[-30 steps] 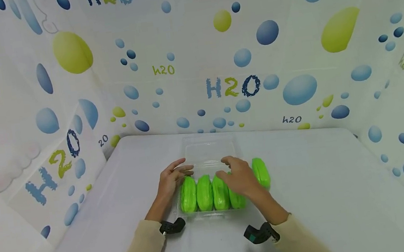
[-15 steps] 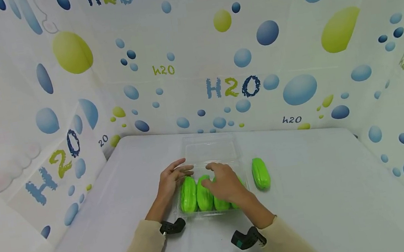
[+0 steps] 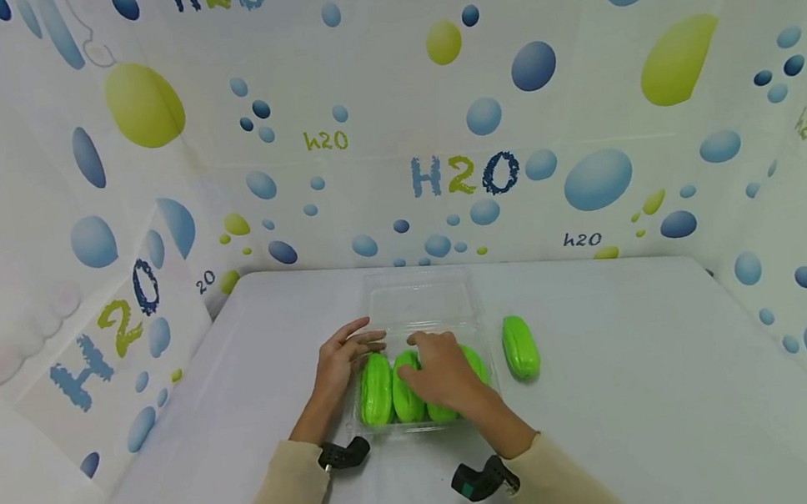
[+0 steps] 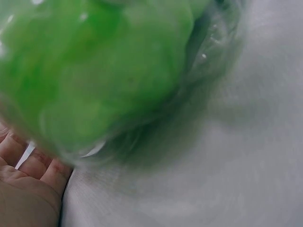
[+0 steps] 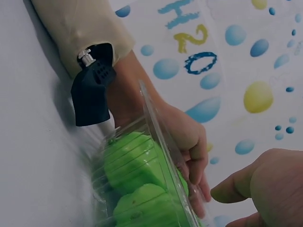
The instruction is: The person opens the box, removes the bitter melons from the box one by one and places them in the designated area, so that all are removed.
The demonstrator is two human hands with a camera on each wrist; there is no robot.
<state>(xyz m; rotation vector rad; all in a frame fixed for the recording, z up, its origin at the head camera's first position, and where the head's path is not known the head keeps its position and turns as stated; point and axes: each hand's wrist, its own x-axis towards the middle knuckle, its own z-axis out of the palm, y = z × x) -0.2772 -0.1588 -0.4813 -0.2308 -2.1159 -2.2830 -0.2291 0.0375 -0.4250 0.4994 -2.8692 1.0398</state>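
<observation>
Several bright green, ridged oblong pieces like toy cucumbers [image 3: 375,392] lie side by side in a clear plastic clamshell box [image 3: 410,428], its lid [image 3: 421,302] folded back. My left hand [image 3: 335,368] rests at the box's left side, fingers extended near the far left corner; in the right wrist view the left hand [image 5: 182,130] has its fingertips at the rim. Above the middle pieces is my right hand [image 3: 444,373], thumb and fingers spread apart, covering part of them. The right wrist view shows this right hand [image 5: 279,187] over the box's open top, with nothing in its grasp.
One more green piece [image 3: 521,347] lies on the white tabletop [image 3: 632,392] to the right of the box. A wall covering [image 3: 352,82] with printed bubbles and lettering encloses the back and sides. Each wrist wears a black camera [image 3: 345,452].
My right hand has moved left, from the rightmost piece in the box to above the middle ones, uncovering the loose piece. The left hand has stayed in place.
</observation>
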